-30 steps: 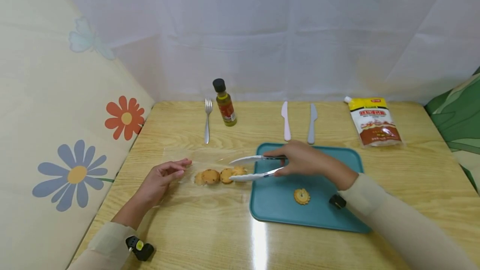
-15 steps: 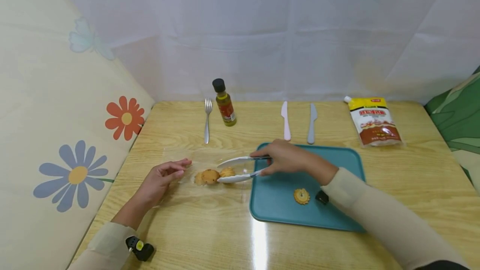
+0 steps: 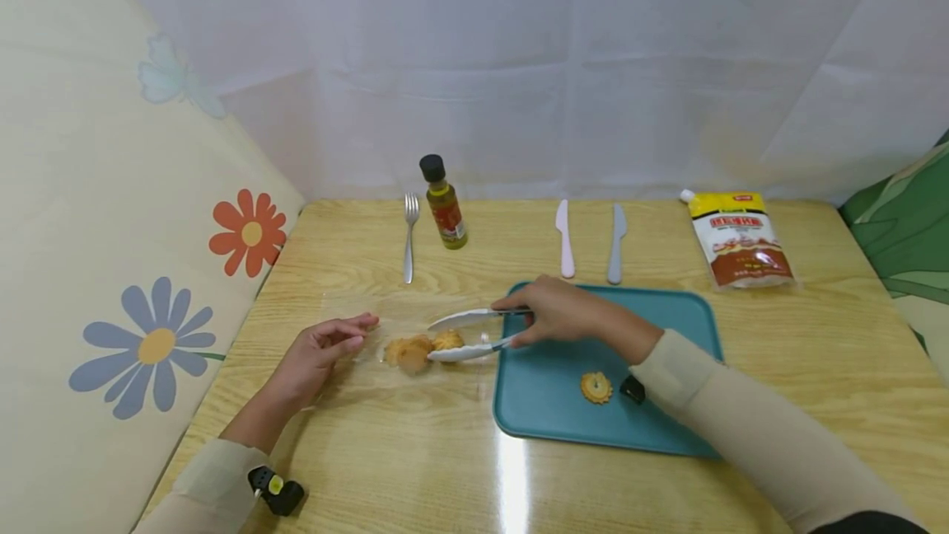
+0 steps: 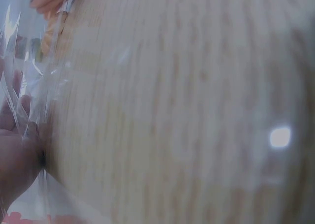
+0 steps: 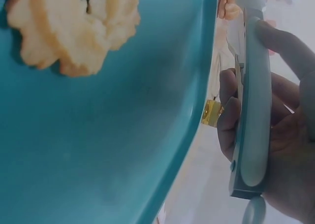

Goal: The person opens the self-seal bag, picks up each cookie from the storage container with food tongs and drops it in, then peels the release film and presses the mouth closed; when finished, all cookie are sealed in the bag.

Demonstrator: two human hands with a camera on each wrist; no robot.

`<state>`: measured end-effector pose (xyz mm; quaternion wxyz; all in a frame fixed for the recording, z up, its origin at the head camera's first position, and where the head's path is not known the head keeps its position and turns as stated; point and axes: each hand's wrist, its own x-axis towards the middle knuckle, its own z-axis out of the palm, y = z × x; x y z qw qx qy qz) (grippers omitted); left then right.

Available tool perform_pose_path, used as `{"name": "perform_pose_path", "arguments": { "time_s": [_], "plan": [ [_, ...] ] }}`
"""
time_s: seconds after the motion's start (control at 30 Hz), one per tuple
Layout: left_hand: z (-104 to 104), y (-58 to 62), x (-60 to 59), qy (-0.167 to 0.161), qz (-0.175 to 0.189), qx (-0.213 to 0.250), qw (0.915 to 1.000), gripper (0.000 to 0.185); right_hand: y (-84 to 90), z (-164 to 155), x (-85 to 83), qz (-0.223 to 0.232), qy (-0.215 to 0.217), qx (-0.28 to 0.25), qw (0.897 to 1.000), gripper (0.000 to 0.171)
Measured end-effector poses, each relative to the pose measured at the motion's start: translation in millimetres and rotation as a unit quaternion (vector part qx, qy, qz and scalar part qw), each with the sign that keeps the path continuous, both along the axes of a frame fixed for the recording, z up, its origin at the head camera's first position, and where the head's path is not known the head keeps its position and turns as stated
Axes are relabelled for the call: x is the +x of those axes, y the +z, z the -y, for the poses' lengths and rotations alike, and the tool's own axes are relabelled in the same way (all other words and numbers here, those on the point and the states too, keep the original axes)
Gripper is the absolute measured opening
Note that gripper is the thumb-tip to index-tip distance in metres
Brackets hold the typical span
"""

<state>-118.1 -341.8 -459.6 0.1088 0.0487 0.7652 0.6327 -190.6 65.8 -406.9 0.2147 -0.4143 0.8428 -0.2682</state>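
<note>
A clear plastic bag (image 3: 400,316) lies on the table with several golden cookies (image 3: 406,350) in a row inside. At the bag's left end, the left hand (image 3: 319,357) pinches the plastic, which creases around its fingers in the left wrist view. The right hand (image 3: 559,311) grips a pair of tongs (image 3: 467,352) with pale tips and metal arms. Those tips are spread inside the bag, one on each side of the rightmost cookie (image 3: 446,341). On the teal tray (image 3: 541,410) lies a single ring-shaped cookie (image 5: 74,29), below the right forearm.
Along the back of the table are a fork (image 3: 409,241), a small oil bottle (image 3: 448,217), a pink knife (image 3: 565,241), a grey knife (image 3: 617,245) and a spouted pouch (image 3: 741,241). A flower-printed cloth (image 3: 89,213) borders the left side.
My right hand has moved left, carrying the tongs deeper over the cookies. The cookies have shifted, bunching to the left, and one has tipped. My left hand has stayed in place.
</note>
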Motion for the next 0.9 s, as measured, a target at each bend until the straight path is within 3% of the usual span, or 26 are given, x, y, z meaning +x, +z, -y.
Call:
{"name": "perform_pose_path", "arguments": {
  "time_s": [0.43,0.9],
  "plan": [
    [-0.7,0.3,-1.5,0.0,-0.001,-0.003,1.0,0.031,0.0,-8.7,1.1,-0.012,-0.004,-0.011,1.0,0.062],
    [-0.7,-0.1,-0.7,0.001,-0.001,-0.01,0.9999,0.03,-3.5,-36.5,16.5,-0.017,-0.011,-0.03,0.999,0.064]
  ]
}}
